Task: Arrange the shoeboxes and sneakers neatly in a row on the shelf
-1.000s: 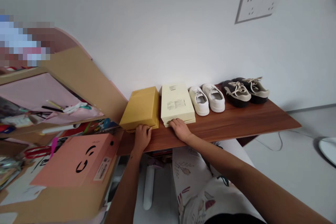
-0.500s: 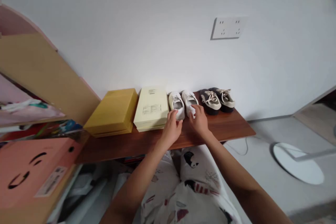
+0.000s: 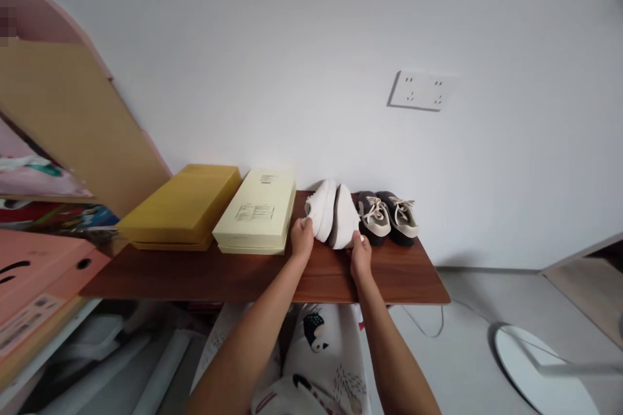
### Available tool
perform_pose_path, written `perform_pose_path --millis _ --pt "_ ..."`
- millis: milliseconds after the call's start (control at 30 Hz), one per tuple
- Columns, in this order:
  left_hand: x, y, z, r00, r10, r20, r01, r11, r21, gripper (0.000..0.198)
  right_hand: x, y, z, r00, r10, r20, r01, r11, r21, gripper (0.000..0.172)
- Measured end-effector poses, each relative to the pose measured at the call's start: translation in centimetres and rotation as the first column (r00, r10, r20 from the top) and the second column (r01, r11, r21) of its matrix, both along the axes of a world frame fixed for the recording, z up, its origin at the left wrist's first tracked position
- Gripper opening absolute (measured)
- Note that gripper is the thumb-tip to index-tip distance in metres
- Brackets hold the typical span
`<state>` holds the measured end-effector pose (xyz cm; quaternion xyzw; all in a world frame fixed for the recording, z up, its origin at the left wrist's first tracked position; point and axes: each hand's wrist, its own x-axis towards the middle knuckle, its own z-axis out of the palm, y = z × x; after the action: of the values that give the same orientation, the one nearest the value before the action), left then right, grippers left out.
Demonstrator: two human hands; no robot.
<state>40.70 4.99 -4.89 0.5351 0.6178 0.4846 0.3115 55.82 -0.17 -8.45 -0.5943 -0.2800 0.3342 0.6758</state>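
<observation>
A pair of white shoes (image 3: pixel 333 214) is tipped up on the dark wooden shelf (image 3: pixel 233 272), soles pressed together. My left hand (image 3: pixel 302 238) grips the left shoe at its heel. My right hand (image 3: pixel 361 254) grips the right shoe at its heel. Just left of my left hand lies a cream box (image 3: pixel 256 213) with a label, and beyond it a yellow box (image 3: pixel 182 207). A pair of dark shoes (image 3: pixel 387 217) with beige laces stands right beside the white pair.
The white wall behind carries a socket plate (image 3: pixel 422 91). A pink box (image 3: pixel 34 285) and a cluttered shelf unit (image 3: pixel 58 142) are at the left. A white round base (image 3: pixel 540 369) lies on the grey floor at the right. My patterned clothing shows below the shelf.
My hands left the two boxes, moved right to the white shoes and closed on them. The shoes went from flat to tipped up together. The view shifted right.
</observation>
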Motion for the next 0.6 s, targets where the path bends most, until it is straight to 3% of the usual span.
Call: perform_pose_path --millis 133,267,367,433,500,600 --pt "0.9 0.8 -2.1 0.991 0.073 0.108 -0.075 0.997 0.019 0.023 -0.7 -0.3 -0.9 0.995 0.002 0.102 -0.002 1.000 -0.006 0.043" --pt "0.9 1.2 -2.2 0.980 0.157 0.120 -0.168 0.982 0.085 0.024 -1.2 -1.0 -0.7 0.964 -0.018 0.266 0.027 0.999 -0.030 0.045" --pt "1.0 -0.8 -2.5 0.974 0.196 0.111 -0.211 0.966 0.150 0.037 -0.7 -2.3 -0.4 0.897 -0.108 0.428 0.111 0.994 0.019 0.048" --pt "1.2 -3.4 -3.1 0.983 0.159 0.092 -0.175 0.962 0.209 0.050 0.9 -3.3 0.0 0.809 -0.212 0.548 0.186 0.977 0.104 0.046" --pt "1.9 -6.3 -3.6 0.997 0.051 0.056 -0.065 0.961 0.270 0.059 3.8 -3.9 0.5 0.699 -0.341 0.628 0.285 0.939 0.193 0.042" --pt "4.6 -8.9 -2.7 0.987 -0.161 -0.002 0.151 0.922 0.358 0.055 9.3 -3.1 1.5 0.534 -0.489 0.689 0.484 0.846 0.226 0.045"
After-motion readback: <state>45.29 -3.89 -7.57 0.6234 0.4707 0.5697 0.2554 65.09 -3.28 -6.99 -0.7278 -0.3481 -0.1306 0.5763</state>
